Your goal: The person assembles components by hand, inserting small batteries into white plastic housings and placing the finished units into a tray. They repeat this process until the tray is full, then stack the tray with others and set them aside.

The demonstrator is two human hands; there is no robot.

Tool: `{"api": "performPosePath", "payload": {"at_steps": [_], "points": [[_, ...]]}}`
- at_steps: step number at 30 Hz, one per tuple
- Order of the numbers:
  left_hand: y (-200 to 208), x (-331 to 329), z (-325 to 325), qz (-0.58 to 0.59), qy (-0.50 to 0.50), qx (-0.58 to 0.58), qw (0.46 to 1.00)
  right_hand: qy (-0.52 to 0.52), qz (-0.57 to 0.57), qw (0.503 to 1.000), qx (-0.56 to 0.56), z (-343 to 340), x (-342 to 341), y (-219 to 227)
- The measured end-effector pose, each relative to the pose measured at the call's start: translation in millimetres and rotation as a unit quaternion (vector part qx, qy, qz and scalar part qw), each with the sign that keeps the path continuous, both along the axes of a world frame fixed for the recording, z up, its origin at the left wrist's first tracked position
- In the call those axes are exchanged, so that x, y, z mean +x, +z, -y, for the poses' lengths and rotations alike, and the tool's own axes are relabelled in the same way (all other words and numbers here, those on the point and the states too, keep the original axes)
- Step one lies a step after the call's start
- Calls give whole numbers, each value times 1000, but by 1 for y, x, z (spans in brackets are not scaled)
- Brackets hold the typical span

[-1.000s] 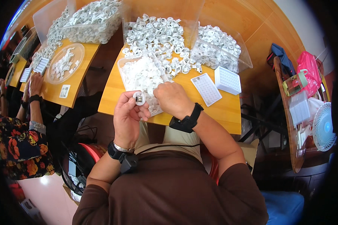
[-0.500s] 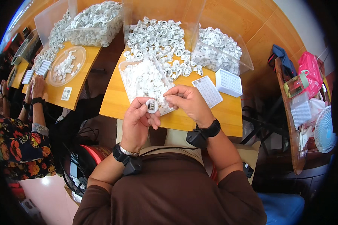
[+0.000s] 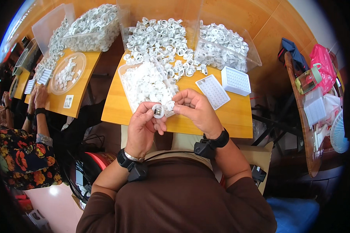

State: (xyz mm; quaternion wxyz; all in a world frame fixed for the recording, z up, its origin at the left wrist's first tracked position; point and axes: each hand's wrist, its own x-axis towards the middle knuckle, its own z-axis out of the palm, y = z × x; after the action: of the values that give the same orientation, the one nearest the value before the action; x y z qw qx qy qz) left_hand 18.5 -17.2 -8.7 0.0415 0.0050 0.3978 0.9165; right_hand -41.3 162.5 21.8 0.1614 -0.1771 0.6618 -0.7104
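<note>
White plastic disc (image 3: 158,111) pinched in the left hand's (image 3: 142,123) grip, by the counter's (image 3: 237,122) edge.
Right hand (image 3: 200,113) pinches a small white piece (image 3: 170,105); open wood rightward; printed label (image 3: 68,101) on the neighbouring counter (image 3: 83,85).

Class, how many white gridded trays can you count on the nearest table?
2 visible: a flat tray beyond the right hand, and a thicker tray to its right; others may be stacked underneath.

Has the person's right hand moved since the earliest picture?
Yes. The right hand has moved rightward and lower in view, judged against the flat white rectangular plastic tray.
</note>
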Motion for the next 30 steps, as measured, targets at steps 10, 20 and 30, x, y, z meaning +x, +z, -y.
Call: {"api": "performPosePath", "payload": {"at_steps": [10, 20, 30], "points": [[-5, -2, -3, 13, -33, -2, 999, -28, -15, 999, -9, 1, 6, 2], [-5, -1, -4, 12, -43, 3, 999, -28, -23, 999, -10, 8, 9, -2], [-2, 0, -7, 10, -58, -21, 998, -35, -147, 983, 102, 8, 14, 15]]}}
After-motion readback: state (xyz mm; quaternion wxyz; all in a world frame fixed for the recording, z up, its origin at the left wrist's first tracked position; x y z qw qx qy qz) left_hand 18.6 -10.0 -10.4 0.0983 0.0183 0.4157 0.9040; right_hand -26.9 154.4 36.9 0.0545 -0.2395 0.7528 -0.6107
